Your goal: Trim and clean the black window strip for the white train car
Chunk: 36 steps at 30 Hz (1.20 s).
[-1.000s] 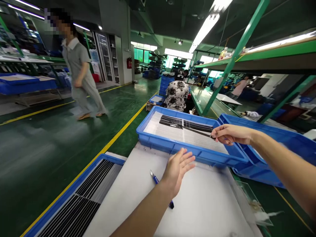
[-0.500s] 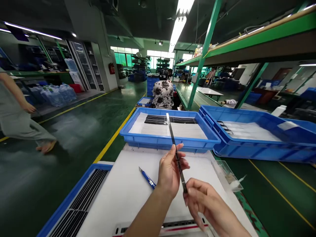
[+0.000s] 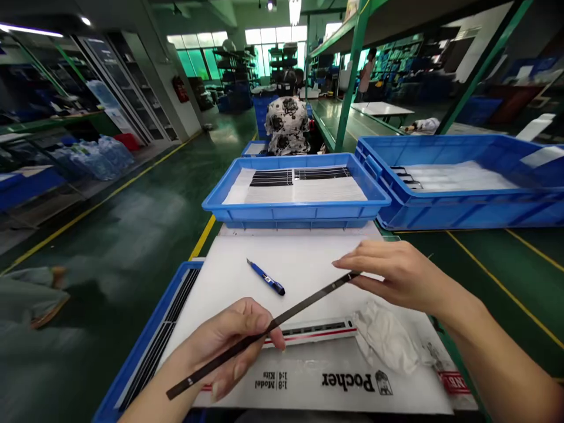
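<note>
A long thin black strip (image 3: pixel 308 301) slants across the white work surface (image 3: pixel 317 249). My left hand (image 3: pixel 235 335), palm turned up, grips it near the middle between thumb and fingers. At the strip's upper right end, my right hand (image 3: pixel 392 270) pinches the tip between thumb and fingers. A blue utility knife (image 3: pixel 267 276) lies beyond my left hand, blade toward the upper left. Partly hidden under the strip and my left hand is a white slotted bar (image 3: pixel 315 333) with a red line. A crumpled white cloth (image 3: pixel 385 338) sits below my right hand.
A blue tray (image 3: pixel 291 212) holding black strips on white sheets stands behind the work surface. Larger blue bins (image 3: pixel 467 211) are at right. Another blue tray (image 3: pixel 145 329) of strips sits low at left. A seated person (image 3: pixel 287 123) is ahead; someone's leg (image 3: pixel 30 294) shows at left.
The strip has swung from nearly upright to a low diagonal. My left hand moved down and left, my right hand up and right. The view tilted down; the passer-by moved farther out of view.
</note>
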### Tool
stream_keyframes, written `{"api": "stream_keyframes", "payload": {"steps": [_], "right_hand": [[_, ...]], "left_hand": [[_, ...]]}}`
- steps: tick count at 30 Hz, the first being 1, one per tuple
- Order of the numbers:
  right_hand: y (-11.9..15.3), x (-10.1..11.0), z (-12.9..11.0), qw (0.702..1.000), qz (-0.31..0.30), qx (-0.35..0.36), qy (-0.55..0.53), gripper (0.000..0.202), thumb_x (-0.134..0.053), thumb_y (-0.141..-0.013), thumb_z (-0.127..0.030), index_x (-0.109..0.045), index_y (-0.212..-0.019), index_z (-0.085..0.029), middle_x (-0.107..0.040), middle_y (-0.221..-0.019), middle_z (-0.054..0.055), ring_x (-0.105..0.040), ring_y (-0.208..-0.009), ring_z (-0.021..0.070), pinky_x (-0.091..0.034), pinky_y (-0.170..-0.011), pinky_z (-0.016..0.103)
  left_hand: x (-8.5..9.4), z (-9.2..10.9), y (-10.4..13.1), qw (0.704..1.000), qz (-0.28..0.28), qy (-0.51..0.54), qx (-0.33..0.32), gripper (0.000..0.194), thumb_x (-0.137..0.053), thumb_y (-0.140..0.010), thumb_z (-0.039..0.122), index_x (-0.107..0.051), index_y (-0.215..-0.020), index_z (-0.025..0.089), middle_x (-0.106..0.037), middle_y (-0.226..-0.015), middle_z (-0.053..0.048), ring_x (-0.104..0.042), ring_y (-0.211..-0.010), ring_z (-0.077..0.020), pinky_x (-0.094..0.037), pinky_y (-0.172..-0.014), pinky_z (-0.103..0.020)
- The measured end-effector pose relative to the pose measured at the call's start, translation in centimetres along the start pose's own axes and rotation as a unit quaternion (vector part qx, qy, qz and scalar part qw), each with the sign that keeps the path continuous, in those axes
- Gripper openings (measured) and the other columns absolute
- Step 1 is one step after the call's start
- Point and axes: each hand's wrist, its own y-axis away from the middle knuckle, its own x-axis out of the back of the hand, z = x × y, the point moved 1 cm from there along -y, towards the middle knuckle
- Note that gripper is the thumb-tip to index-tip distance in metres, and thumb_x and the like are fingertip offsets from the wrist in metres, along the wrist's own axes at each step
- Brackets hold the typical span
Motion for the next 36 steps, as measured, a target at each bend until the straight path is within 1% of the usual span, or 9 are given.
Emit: {"api": "stream_keyframes", "payload": {"steps": [5,7,10,12,14,16,22,27,36], "right_hand": [[1.3,-0.4,-0.9,0.996,-0.083,0.029,0.029,0.022,-0.063,-0.105,-0.028,-0.081,-0.118,-0.025,-0.079,-0.081,0.002,-0.072,-0.065,0.0197,-0.046,-0.059,0.033],[1.8,-0.8,-1.1,0.995,-0.092,0.006,0.035,0.02,-0.064,-0.104,-0.029,-0.082,-0.113,-0.027,-0.079,-0.076,0.001,-0.07,-0.059,0.0191,-0.044,-0.054,0.032],[2.5,-1.7,-1.1,0.994,-0.096,-0.046,0.026,0.02,-0.063,-0.104,-0.029,-0.084,-0.105,-0.027,-0.079,-0.074,0.001,-0.07,-0.056,0.0181,-0.043,-0.052,0.031],[3.1,-2.5,-1.0,0.992,-0.096,-0.078,0.012,0.02,-0.063,-0.104,-0.027,-0.083,-0.103,-0.025,-0.078,-0.071,0.0,-0.069,-0.055,0.0175,-0.044,-0.051,0.03],[3.7,-3.5,-1.0,0.99,-0.097,-0.102,-0.009,0.018,-0.064,-0.103,-0.024,-0.082,-0.105,-0.021,-0.076,-0.069,-0.001,-0.069,-0.055,0.0163,-0.045,-0.052,0.029],[4.4,-4.6,-0.9,0.987,-0.099,-0.119,-0.034,0.016,-0.065,-0.104,-0.025,-0.079,-0.109,-0.019,-0.075,-0.07,-0.002,-0.068,-0.056,0.0145,-0.048,-0.054,0.027],[7.6,-8.1,-0.8,0.982,-0.063,-0.16,-0.072,0.017,-0.062,-0.106,-0.028,-0.077,-0.113,-0.021,-0.071,-0.077,-0.001,-0.067,-0.071,0.0173,-0.053,-0.065,0.032],[10.4,-10.6,-1.4,0.962,0.046,-0.259,-0.077,0.044,-0.071,-0.1,-0.032,-0.064,-0.144,-0.028,-0.068,-0.119,0.01,-0.061,-0.109,0.0285,-0.055,-0.09,0.048],[10.9,-15.1,-1.8,0.893,0.212,-0.389,-0.081,0.018,-0.061,-0.107,-0.034,-0.071,-0.113,-0.02,-0.072,-0.107,0.005,-0.069,-0.099,0.0225,-0.058,-0.09,0.045]], "left_hand": [[1.3,2.6,1.3,0.986,-0.024,-0.153,0.07,0.054,-0.079,-0.084,0.059,-0.085,-0.105,0.01,-0.076,-0.057,-0.009,-0.067,-0.039,-0.0147,-0.049,-0.037,-0.016],[1.9,4.8,2.4,0.942,0.051,-0.333,-0.008,0.048,-0.069,-0.094,0.058,-0.079,-0.126,0.023,-0.086,-0.088,-0.011,-0.08,-0.065,-0.0205,-0.064,-0.057,-0.024],[2.0,7.4,3.8,0.719,0.212,-0.625,-0.219,0.033,-0.064,-0.101,0.045,-0.075,-0.131,0.036,-0.085,-0.11,-0.004,-0.083,-0.089,-0.0225,-0.067,-0.07,-0.025],[1.2,7.2,3.9,0.554,0.234,-0.736,-0.31,0.031,-0.069,-0.099,0.043,-0.074,-0.128,0.035,-0.084,-0.111,-0.002,-0.082,-0.094,-0.0221,-0.066,-0.074,-0.025],[0.4,5.7,3.2,0.454,0.177,-0.8,-0.35,0.029,-0.067,-0.101,0.039,-0.073,-0.127,0.028,-0.084,-0.109,-0.004,-0.081,-0.094,-0.0224,-0.066,-0.077,-0.029],[-0.2,3.7,2.1,0.404,0.133,-0.827,-0.366,0.023,-0.061,-0.104,0.027,-0.073,-0.123,0.021,-0.083,-0.102,-0.006,-0.08,-0.086,-0.0218,-0.064,-0.072,-0.031],[1.0,-1.2,0.0,0.421,0.136,-0.819,-0.365,0.021,-0.061,-0.101,0.01,-0.072,-0.119,0.012,-0.08,-0.092,-0.007,-0.075,-0.07,-0.0198,-0.057,-0.058,-0.032],[2.4,-4.3,0.4,0.448,0.172,-0.809,-0.34,0.022,-0.061,-0.101,0.008,-0.072,-0.119,0.012,-0.08,-0.093,-0.008,-0.076,-0.073,-0.0187,-0.058,-0.058,-0.029],[2.2,-4.3,-0.4,0.469,0.179,-0.809,-0.307,0.019,-0.064,-0.099,0.008,-0.071,-0.117,0.015,-0.079,-0.095,-0.005,-0.076,-0.075,-0.0164,-0.062,-0.064,-0.028]]}}
